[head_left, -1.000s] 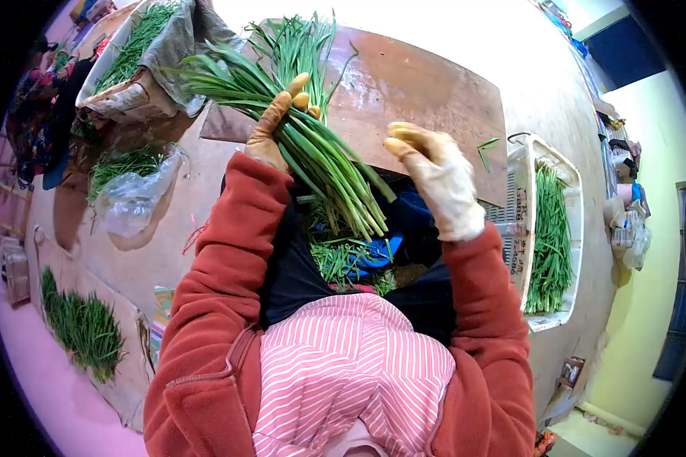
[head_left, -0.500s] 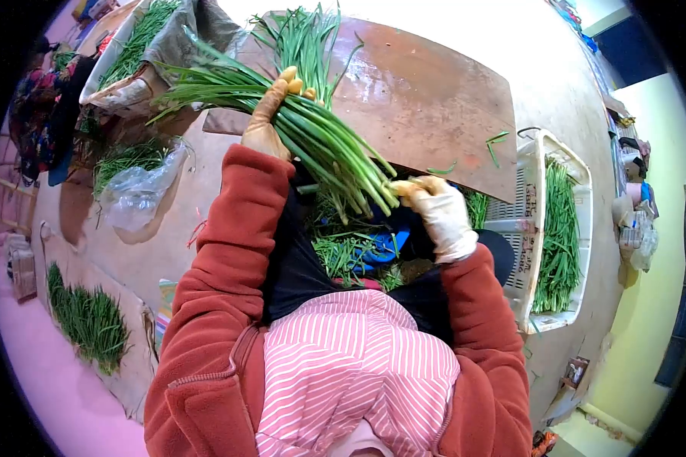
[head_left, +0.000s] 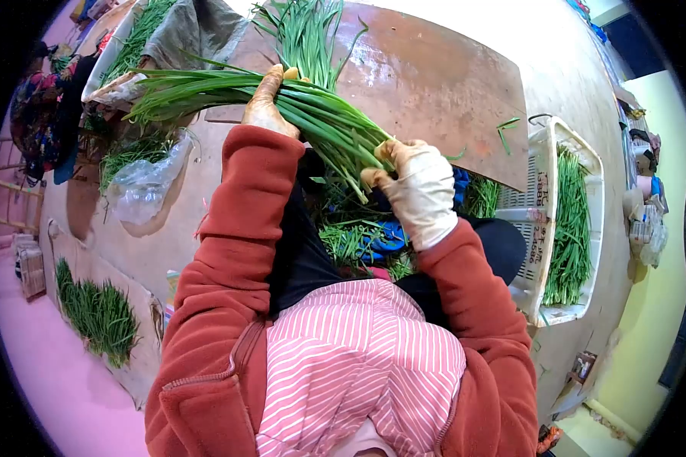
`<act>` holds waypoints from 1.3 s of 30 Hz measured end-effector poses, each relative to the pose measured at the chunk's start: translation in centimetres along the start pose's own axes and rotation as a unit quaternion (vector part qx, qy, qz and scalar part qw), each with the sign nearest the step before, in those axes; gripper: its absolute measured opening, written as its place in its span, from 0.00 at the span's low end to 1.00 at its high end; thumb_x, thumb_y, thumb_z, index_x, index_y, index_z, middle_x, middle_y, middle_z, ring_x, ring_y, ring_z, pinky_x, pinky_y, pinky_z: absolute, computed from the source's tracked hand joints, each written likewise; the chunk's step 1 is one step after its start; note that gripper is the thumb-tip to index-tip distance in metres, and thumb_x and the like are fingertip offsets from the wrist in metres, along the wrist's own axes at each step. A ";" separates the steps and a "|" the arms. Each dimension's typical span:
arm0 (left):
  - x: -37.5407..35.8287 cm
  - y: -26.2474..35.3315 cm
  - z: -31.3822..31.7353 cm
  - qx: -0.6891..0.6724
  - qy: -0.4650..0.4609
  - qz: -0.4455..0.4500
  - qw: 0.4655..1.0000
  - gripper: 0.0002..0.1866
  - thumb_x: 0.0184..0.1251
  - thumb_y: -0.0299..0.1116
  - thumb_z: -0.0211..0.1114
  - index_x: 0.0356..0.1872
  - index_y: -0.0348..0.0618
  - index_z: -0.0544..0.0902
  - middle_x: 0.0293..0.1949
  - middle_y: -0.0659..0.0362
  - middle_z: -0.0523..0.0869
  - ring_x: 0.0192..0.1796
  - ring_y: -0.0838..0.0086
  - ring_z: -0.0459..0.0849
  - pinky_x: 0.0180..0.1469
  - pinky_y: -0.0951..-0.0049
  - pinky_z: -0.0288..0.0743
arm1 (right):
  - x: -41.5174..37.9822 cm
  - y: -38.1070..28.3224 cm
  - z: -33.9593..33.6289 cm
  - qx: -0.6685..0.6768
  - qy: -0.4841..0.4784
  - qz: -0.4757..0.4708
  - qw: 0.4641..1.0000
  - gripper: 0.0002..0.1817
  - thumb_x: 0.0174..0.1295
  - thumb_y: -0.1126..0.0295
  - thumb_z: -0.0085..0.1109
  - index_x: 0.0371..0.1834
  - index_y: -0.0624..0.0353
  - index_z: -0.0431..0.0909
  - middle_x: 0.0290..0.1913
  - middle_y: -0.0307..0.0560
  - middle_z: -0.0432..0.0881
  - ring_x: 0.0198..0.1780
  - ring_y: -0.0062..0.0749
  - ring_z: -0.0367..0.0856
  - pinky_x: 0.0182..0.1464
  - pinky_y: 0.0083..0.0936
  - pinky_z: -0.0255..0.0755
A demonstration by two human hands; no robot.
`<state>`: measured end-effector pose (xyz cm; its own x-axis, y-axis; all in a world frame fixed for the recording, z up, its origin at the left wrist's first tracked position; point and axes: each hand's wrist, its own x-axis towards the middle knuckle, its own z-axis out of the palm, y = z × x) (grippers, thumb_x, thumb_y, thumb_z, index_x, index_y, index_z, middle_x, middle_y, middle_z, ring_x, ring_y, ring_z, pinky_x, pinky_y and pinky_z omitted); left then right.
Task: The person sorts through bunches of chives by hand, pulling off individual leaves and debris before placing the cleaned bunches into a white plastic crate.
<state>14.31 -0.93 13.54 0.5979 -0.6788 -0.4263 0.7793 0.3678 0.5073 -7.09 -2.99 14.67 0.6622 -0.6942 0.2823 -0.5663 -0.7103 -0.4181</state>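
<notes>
A bunch of garlic chives (head_left: 329, 122) lies slantwise across my lap, leaf tips to the upper left and pale stem ends to the lower right. My left hand (head_left: 270, 108), in a stained thin glove, is closed around its middle with the thumb on top. My gloved right hand (head_left: 418, 183) grips the stem ends between thumb and fingers; the fingertips are partly hidden. Behind the bunch, more garlic chives (head_left: 305, 38) lie loose on the brown board (head_left: 434, 84). Below, green trimmings (head_left: 347, 240) lie around something blue (head_left: 389, 238) between my legs.
To my right stands a white plastic crate (head_left: 545, 221) holding chives. A second crate (head_left: 103, 87) with greens and a grey cloth (head_left: 198, 38) is at upper left. A clear plastic bag (head_left: 141, 186) and a row of chives (head_left: 95, 312) lie on the left.
My right hand has moved up and left from beside the stem ends and closed on them. The bunch has tilted flatter, its leaf tips shifting left.
</notes>
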 end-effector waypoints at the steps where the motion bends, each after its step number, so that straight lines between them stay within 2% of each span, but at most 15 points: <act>1: -0.1 0.1 -0.1 0.003 0.002 -0.010 1.000 0.10 0.62 0.33 0.63 0.37 0.35 0.79 0.32 0.53 0.81 0.33 0.63 0.79 0.40 0.61 0.77 | 0.2 0.7 0.1 0.004 0.005 -0.010 1.000 0.17 0.45 0.61 0.68 0.36 0.56 0.79 0.30 0.52 0.79 0.33 0.46 0.78 0.35 0.37 0.71; 9: 0.9 -0.3 -1.5 -0.005 0.046 -0.026 0.999 0.06 0.61 0.28 0.62 0.35 0.35 0.79 0.34 0.54 0.82 0.35 0.61 0.80 0.45 0.56 0.77 | -0.3 1.5 -1.2 -0.115 0.159 0.034 0.980 0.13 0.44 0.58 0.69 0.23 0.53 0.78 0.21 0.45 0.74 0.26 0.40 0.74 0.29 0.34 0.68; 11: 1.5 -0.2 -1.5 -0.021 0.053 -0.024 0.998 0.06 0.61 0.28 0.62 0.35 0.35 0.79 0.34 0.53 0.82 0.36 0.63 0.80 0.47 0.57 0.76 | -1.9 0.8 -0.9 -0.080 0.136 -0.018 0.987 0.17 0.52 0.53 0.63 0.18 0.54 0.75 0.18 0.44 0.73 0.22 0.40 0.73 0.23 0.34 0.66; 14: 2.7 -0.9 -1.9 -0.028 0.054 0.011 0.998 0.08 0.62 0.30 0.61 0.36 0.34 0.79 0.34 0.54 0.82 0.37 0.64 0.80 0.47 0.59 0.76 | -2.0 -0.7 0.3 -0.100 0.009 0.059 0.993 0.27 0.54 0.41 0.55 0.18 0.58 0.76 0.20 0.50 0.76 0.24 0.44 0.77 0.24 0.38 0.68; 17: 1.5 -1.4 -1.0 0.025 0.034 0.020 0.999 0.07 0.64 0.30 0.59 0.38 0.37 0.79 0.37 0.54 0.82 0.40 0.62 0.81 0.50 0.57 0.76 | -0.2 -0.5 0.9 0.026 -0.091 0.167 0.981 0.21 0.55 0.47 0.59 0.26 0.56 0.82 0.23 0.53 0.78 0.27 0.48 0.78 0.29 0.35 0.71; 22: 1.3 -0.7 -0.4 0.007 0.040 0.004 0.999 0.07 0.65 0.30 0.58 0.38 0.37 0.79 0.39 0.53 0.83 0.42 0.62 0.81 0.51 0.56 0.75 | -0.7 0.8 2.7 0.236 0.075 0.104 0.963 0.11 0.51 0.65 0.67 0.33 0.60 0.83 0.31 0.50 0.81 0.37 0.37 0.80 0.41 0.27 0.72; 23: 1.6 -0.5 -0.3 -0.021 0.056 0.004 0.998 0.07 0.65 0.30 0.58 0.38 0.37 0.79 0.39 0.53 0.83 0.42 0.62 0.81 0.51 0.56 0.75 | -1.2 1.4 3.7 0.451 0.069 0.184 0.871 0.10 0.56 0.66 0.63 0.34 0.63 0.81 0.33 0.46 0.82 0.38 0.32 0.80 0.43 0.26 0.72; 25: 3.8 0.0 -2.2 -0.017 0.048 0.008 0.999 0.08 0.65 0.30 0.57 0.38 0.37 0.79 0.40 0.52 0.83 0.44 0.59 0.80 0.52 0.52 0.74 | -1.6 2.2 2.5 0.693 0.024 0.130 0.709 0.09 0.61 0.68 0.58 0.37 0.63 0.78 0.33 0.43 0.82 0.39 0.28 0.79 0.44 0.24 0.71; 27: 5.4 0.5 -3.4 -0.057 0.007 -0.068 0.996 0.09 0.65 0.31 0.56 0.39 0.36 0.78 0.41 0.52 0.82 0.44 0.56 0.80 0.52 0.47 0.73 | -1.9 2.7 1.6 0.755 -0.020 0.122 0.644 0.11 0.65 0.63 0.54 0.35 0.62 0.75 0.30 0.42 0.79 0.34 0.25 0.77 0.41 0.22 0.71; 31: 4.7 1.9 -2.7 -0.058 0.041 -0.047 0.996 0.11 0.65 0.32 0.55 0.42 0.34 0.77 0.42 0.47 0.81 0.47 0.51 0.79 0.54 0.42 0.70 | -3.7 6.3 -0.2 0.710 -0.102 0.205 0.666 0.14 0.64 0.60 0.56 0.31 0.60 0.73 0.29 0.40 0.79 0.31 0.21 0.76 0.37 0.18 0.71; 33: 4.1 2.2 -2.2 -0.042 0.065 -0.022 0.997 0.11 0.65 0.31 0.55 0.43 0.34 0.76 0.44 0.45 0.81 0.48 0.49 0.78 0.55 0.41 0.69 | -5.4 6.8 1.2 0.573 -0.128 0.291 0.756 0.13 0.64 0.60 0.56 0.35 0.61 0.76 0.31 0.41 0.81 0.33 0.21 0.78 0.39 0.17 0.72; 34: 4.6 2.3 -2.6 -0.044 0.048 -0.028 0.998 0.11 0.66 0.33 0.54 0.41 0.34 0.77 0.42 0.48 0.81 0.47 0.52 0.79 0.54 0.42 0.70 | -5.1 6.1 1.6 0.474 -0.229 0.323 0.787 0.14 0.64 0.61 0.55 0.42 0.61 0.77 0.35 0.44 0.82 0.35 0.21 0.79 0.39 0.17 0.73; 35: 4.9 2.2 -2.7 -0.046 0.029 -0.036 0.998 0.11 0.67 0.34 0.54 0.40 0.35 0.77 0.41 0.51 0.81 0.45 0.55 0.79 0.52 0.42 0.72 | -4.9 4.6 2.1 0.523 -0.254 0.359 0.730 0.17 0.65 0.60 0.54 0.50 0.61 0.75 0.39 0.43 0.81 0.36 0.23 0.80 0.38 0.20 0.75; 37: 4.5 1.8 -2.3 -0.046 0.021 -0.047 0.998 0.11 0.68 0.34 0.54 0.40 0.35 0.77 0.41 0.51 0.81 0.45 0.56 0.79 0.52 0.43 0.72 | -5.0 4.0 5.2 0.697 -0.289 0.384 0.532 0.20 0.66 0.58 0.51 0.55 0.60 0.71 0.43 0.44 0.81 0.37 0.24 0.80 0.37 0.24 0.76; 39: 4.1 1.1 -2.0 -0.055 0.024 -0.038 0.997 0.12 0.68 0.34 0.53 0.41 0.35 0.77 0.41 0.51 0.81 0.46 0.56 0.79 0.52 0.43 0.72 | -4.4 2.7 7.4 0.832 -0.247 0.302 0.394 0.21 0.67 0.56 0.48 0.56 0.58 0.70 0.45 0.44 0.81 0.36 0.26 0.81 0.37 0.27 0.76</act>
<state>18.00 -2.05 10.91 0.5426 -0.6766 -0.4978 0.8370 0.3855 0.3885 -7.87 -1.00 5.92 0.9006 -0.2786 -0.3336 0.1404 0.9129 -0.3832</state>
